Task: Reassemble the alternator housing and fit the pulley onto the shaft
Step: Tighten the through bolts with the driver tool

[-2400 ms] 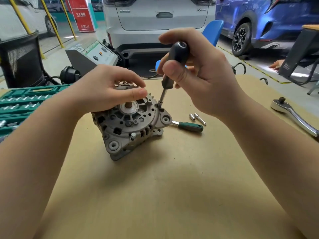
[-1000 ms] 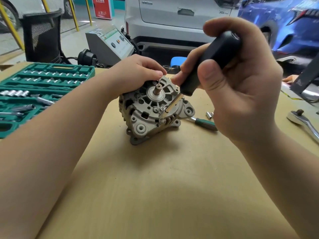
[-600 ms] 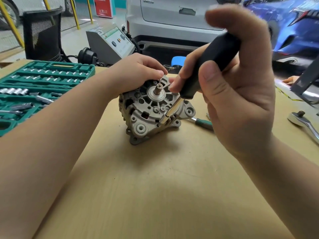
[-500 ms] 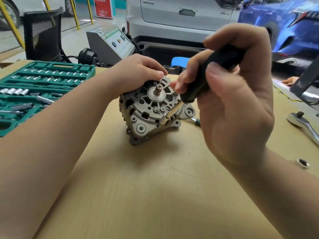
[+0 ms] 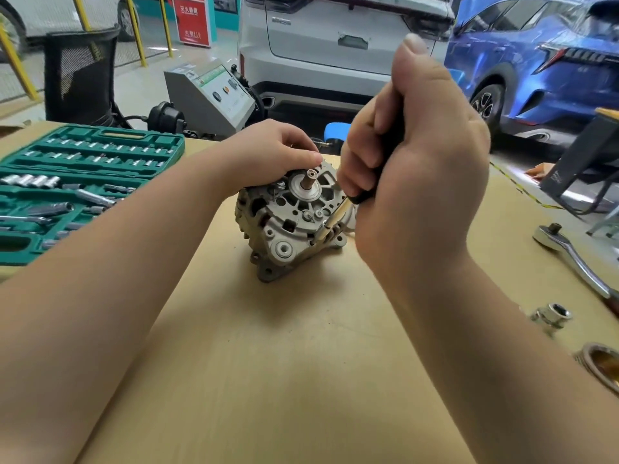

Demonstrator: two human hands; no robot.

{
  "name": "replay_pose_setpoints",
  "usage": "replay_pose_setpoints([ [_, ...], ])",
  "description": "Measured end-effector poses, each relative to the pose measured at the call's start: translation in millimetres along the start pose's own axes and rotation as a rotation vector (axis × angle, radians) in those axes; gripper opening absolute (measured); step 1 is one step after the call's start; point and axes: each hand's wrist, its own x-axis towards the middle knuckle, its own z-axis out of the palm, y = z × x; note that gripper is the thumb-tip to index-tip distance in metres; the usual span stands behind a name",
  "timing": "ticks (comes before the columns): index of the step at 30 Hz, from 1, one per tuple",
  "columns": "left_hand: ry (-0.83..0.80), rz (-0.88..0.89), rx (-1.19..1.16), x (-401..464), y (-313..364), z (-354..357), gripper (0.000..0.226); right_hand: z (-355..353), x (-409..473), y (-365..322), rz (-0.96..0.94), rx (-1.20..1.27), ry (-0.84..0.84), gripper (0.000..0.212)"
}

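The grey alternator housing (image 5: 284, 226) stands tilted on the tan table (image 5: 268, 363), with its bare shaft (image 5: 307, 180) pointing up toward me. My left hand (image 5: 268, 155) grips the housing's far upper edge. My right hand (image 5: 412, 182) is wrapped round the black handle of a screwdriver (image 5: 335, 219), whose metal shank slants down-left and meets a bolt on the housing's right front face. No pulley sits on the shaft. A brass-coloured ring (image 5: 603, 366) lies at the right edge, cut off by the frame.
A green socket set case (image 5: 67, 182) lies open at the left. A chrome ratchet (image 5: 576, 259) and a loose socket (image 5: 552, 316) lie at the right. Beyond the table stand a grey machine (image 5: 211, 95), a black mesh bin (image 5: 80, 75) and parked cars.
My right hand has turned on the screwdriver handle, the thumb now pointing up, with the shank staying on the same bolt. The view has widened a little to the right. My left hand has kept its hold.
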Motion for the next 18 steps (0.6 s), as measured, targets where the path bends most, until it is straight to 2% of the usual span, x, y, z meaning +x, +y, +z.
replay_pose_setpoints([
  [3, 0.030, -0.016, 0.025, 1.4, 0.5, 0.8, 0.008, -12.7, 9.9, -4.2, 0.055, -0.018, -0.212, 0.046],
  [6, 0.030, 0.006, 0.109, 4.3, 2.0, 2.5, 0.030, -20.0, 28.2, -14.0, 0.239, -0.005, -0.601, 0.046],
  [7, 0.034, 0.007, 0.115, 3.9, 3.3, 2.8, 0.029, -21.9, 32.6, -16.6, 0.275, 0.004, -0.672, 0.044],
  [8, 0.037, -0.003, 0.109, 5.0, 2.0, 3.2, 0.026, -25.0, 34.8, -17.1, 0.286, 0.022, -0.672, 0.041],
  [9, 0.032, -0.011, 0.073, 4.8, 3.3, 2.8, 0.020, -28.4, 36.1, -15.4, 0.283, 0.053, -0.616, 0.040],
  [11, 0.013, -0.035, 0.040, 3.4, 3.8, 2.1, 0.004, -26.2, 21.3, -8.1, 0.190, 0.062, -0.307, 0.038],
  [14, 0.012, -0.056, 0.045, 5.3, 3.3, 1.4, 0.015, -17.5, -10.3, 4.2, -0.014, 0.020, 0.223, 0.041],
  [16, 0.003, -0.067, 0.074, 4.7, 5.4, 2.0, 0.015, -8.4, -19.0, 4.5, -0.060, -0.003, 0.372, 0.046],
  [18, 0.011, -0.069, 0.045, 5.2, 4.5, 3.3, 0.008, 1.3, -22.6, 2.3, -0.043, 0.034, 0.383, 0.052],
])
